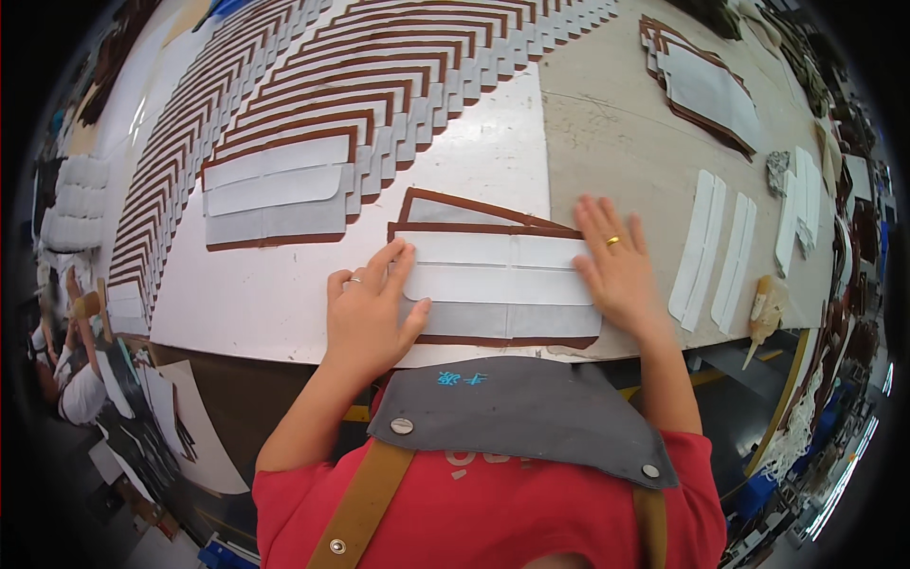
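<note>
A flat rectangular panel (502, 284) lies in front of me at the table's near edge. It is grey with brown edges, and white strips cover its upper part. Beneath it, a second brown-edged panel (445, 211) sticks out at an angle beyond the far side. The fingertips of my left hand (368, 315) rest at the panel's left end, thumb apart from the fingers. Over the right end lies my right hand (616, 270), flat with its fingers spread. Neither hand grips anything.
Long overlapping rows of similar panels (277, 180) fan across the table's left and far side. A stack of panels (711, 95) sits at the far right. White strips (697, 248) and a pointed-nozzle bottle (766, 308) lie right of me. Another person (83, 394) is at the left.
</note>
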`<state>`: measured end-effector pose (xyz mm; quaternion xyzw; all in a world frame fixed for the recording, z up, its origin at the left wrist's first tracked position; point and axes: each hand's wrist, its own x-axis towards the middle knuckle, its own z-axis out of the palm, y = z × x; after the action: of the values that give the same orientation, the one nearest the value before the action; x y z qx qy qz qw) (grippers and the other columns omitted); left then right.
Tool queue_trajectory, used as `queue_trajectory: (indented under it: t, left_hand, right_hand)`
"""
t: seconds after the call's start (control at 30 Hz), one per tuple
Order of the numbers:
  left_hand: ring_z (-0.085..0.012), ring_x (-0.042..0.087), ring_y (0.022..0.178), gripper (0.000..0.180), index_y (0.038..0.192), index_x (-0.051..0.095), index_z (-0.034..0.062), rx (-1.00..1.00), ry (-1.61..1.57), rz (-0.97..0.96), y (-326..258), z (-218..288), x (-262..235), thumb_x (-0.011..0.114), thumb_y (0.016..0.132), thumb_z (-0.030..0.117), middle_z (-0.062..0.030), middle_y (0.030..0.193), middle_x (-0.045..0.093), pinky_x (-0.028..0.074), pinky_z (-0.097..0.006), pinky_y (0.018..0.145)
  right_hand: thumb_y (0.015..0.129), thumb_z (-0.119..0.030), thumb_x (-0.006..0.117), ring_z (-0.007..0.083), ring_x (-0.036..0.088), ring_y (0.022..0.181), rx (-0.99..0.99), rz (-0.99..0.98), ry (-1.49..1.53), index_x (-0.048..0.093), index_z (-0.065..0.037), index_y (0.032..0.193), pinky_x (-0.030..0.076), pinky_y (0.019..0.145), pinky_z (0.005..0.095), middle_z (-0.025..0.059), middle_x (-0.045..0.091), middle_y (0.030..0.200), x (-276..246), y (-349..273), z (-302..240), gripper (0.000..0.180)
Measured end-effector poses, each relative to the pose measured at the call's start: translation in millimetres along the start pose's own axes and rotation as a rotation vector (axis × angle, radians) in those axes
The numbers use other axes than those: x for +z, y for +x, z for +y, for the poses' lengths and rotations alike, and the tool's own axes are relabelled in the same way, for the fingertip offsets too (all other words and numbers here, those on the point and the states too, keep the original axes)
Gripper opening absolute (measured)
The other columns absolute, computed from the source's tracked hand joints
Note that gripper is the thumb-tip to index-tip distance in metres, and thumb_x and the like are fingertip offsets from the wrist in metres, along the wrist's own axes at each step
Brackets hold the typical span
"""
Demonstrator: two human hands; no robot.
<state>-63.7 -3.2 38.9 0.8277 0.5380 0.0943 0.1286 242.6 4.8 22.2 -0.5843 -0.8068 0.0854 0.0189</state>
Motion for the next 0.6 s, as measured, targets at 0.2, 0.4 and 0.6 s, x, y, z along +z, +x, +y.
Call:
queue_trajectory:
  t: [0.2,0.4,0.6]
  left_hand:
    - [-0.0207,0.051,0.079,0.026,0.103,0.059,0.0044,-0.089,-0.243,0.042,11,-13,3,0.06,0.081,0.018,-0.0087,0.11,0.053,0.034,-0.035,0.079]
    - [-0.0251,0.05,0.094,0.035,0.11,0.052,0.0054,-0.065,-0.185,0.151,17,-10,13,0.063,0.077,0.01,-0.0112,0.112,0.047,0.035,-0.037,0.081]
    - [-0.0293,0.047,0.104,0.044,0.118,0.047,0.005,-0.094,-0.253,0.077,20,-10,8,0.062,0.077,0.009,-0.013,0.116,0.046,0.036,-0.04,0.085]
  right_hand:
    - [0.083,-0.006,0.054,0.0292,0.049,0.108,0.237,0.349,0.424,0.054,-0.002,0.114,0.038,0.093,0.0382,0.0138,0.053,0.115,-15,-15,26,0.031]
    - [0.076,0.001,0.059,0.0242,0.052,0.089,0.2,0.203,0.617,0.057,-0.002,0.095,0.043,0.078,0.0325,0.0092,0.054,0.091,-16,-2,10,0.02]
    - [0.076,0.002,0.058,0.0217,0.049,0.082,0.204,0.106,0.709,0.055,-0.003,0.086,0.043,0.072,0.03,0.0069,0.052,0.085,-16,5,15,0.012]
